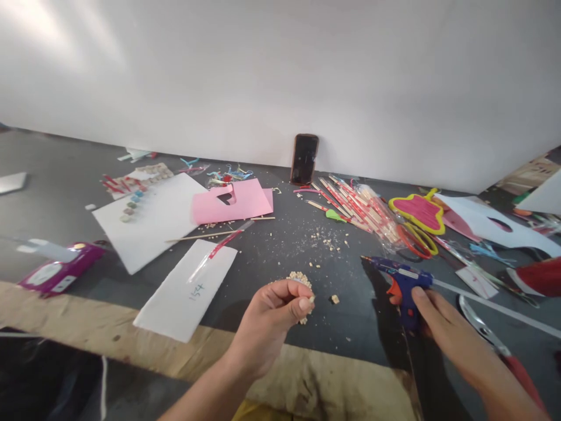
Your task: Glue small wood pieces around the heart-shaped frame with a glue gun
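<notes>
My left hand (276, 316) is closed in a pinch, thumb against forefinger, on a small pale wooden piece (311, 299). Behind and below those fingers lies a heap of small wooden pieces (300, 277), partly hidden by the hand. A single wooden piece (335, 299) lies on the dark table just to the right. At the right, my right hand (442, 321) is at the grip of a blue hot glue gun (405, 280) with an orange trigger. The gun's nozzle points left, and a long glue stick (491, 304) sticks out of its back. Some right-hand fingers are hidden.
A phone (304, 159) leans on the wall. White sheets (153, 225), a marked foam piece (188, 292) and pink paper (234, 202) lie left. A purple device (63, 269) stands far left. Wrapped chopsticks (350, 202), scissors (418, 240) and pliers (484, 327) lie right.
</notes>
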A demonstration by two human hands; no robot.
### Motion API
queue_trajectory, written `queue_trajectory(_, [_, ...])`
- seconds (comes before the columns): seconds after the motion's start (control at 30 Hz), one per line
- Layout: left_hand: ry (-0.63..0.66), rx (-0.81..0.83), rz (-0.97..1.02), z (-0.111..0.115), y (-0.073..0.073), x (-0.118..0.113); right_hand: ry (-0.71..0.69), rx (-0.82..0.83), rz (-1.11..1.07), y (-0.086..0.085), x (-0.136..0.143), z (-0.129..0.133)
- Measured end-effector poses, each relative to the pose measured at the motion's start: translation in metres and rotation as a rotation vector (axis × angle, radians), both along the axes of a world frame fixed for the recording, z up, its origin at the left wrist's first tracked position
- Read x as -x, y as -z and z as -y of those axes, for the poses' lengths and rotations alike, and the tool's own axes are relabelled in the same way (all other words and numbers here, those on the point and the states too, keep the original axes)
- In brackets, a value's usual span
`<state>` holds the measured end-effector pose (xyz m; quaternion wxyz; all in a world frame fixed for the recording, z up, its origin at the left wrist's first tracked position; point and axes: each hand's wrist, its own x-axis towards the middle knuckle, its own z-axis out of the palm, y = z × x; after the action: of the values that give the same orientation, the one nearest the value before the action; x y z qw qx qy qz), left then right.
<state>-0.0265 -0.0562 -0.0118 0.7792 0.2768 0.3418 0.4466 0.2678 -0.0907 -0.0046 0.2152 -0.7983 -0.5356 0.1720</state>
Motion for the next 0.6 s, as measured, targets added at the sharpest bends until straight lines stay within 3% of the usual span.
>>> queue_trajectory(0.1, [0.003,0.003,-0.003,0.001,0.004,0.002,-0.029,0.219,0.108,-0.007,-0.014,-0.006])
queue_trajectory(0.2, [0.004,0.003,-0.007,0.001,0.008,0.002,-0.118,0.056,0.245,-0.011,0.000,-0.002])
queue_trajectory(0.3, [0.017,0.007,-0.018,0.001,0.008,0.001,-0.431,-0.167,0.161,-0.002,0.032,-0.003])
queue_trajectory(0.4, [0.038,0.006,-0.035,0.003,0.008,0.002,-0.668,-0.205,0.142,0.015,0.058,-0.012])
queue_trajectory(0.6, [0.047,0.030,-0.046,0.005,0.007,0.005,-0.771,-0.179,0.102,0.030,0.073,-0.031])
